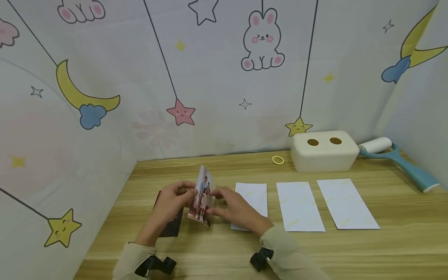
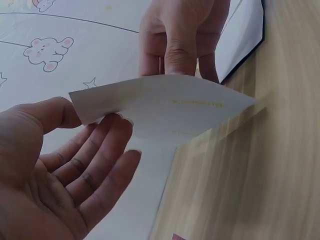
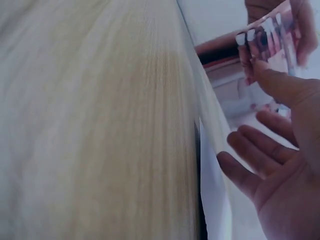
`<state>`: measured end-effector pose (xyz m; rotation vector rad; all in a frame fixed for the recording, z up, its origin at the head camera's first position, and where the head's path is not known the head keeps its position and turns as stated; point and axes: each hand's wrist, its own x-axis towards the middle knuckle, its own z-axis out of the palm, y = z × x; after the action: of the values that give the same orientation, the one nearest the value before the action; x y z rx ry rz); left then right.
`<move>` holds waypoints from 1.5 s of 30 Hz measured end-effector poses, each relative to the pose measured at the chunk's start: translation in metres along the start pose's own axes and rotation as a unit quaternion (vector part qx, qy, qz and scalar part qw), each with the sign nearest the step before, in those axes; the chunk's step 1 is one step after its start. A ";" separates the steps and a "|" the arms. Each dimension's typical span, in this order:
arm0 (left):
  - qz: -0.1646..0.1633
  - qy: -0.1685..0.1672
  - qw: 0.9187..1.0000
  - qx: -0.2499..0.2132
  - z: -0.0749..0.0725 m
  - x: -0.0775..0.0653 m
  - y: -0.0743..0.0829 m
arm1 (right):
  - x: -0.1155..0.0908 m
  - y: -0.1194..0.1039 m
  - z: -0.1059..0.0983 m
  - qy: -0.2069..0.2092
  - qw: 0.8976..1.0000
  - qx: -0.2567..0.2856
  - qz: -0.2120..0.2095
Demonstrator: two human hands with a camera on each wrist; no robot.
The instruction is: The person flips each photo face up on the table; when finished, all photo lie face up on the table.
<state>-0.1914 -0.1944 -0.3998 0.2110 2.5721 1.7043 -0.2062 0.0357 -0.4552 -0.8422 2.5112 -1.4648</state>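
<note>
In the head view my left hand (image 1: 175, 198) pinches a printed family photo (image 1: 203, 198) by its left edge, thumb on one side and fingertips on the other. The photo stands tilted above the table, its picture towards the right. The left wrist view has its bowed white back (image 2: 150, 105). My right hand (image 1: 236, 206) is at the photo's right side, its thumb touching the picture and its other fingers loosely spread in the right wrist view. Beneath my left hand lies a dark card with a red edge (image 1: 171, 228), partly covered.
Three white rectangular sheets (image 1: 299, 206) lie in a row to the right. Behind them are a cream box with two holes (image 1: 325, 155), a yellow ring (image 1: 278, 160) and a lint roller with a blue handle (image 1: 409, 167). A patterned curtain (image 1: 217, 77) backs the wooden table (image 1: 217, 256).
</note>
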 end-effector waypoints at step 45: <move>-0.022 0.013 0.996 0.081 -0.010 0.013 -0.035 | 0.002 0.003 0.000 0.075 0.997 0.008 0.010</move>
<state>-0.2087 -0.2155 -0.4274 0.1382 2.7126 1.4951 -0.2092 0.0365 -0.4575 -0.7264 2.6003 -1.5963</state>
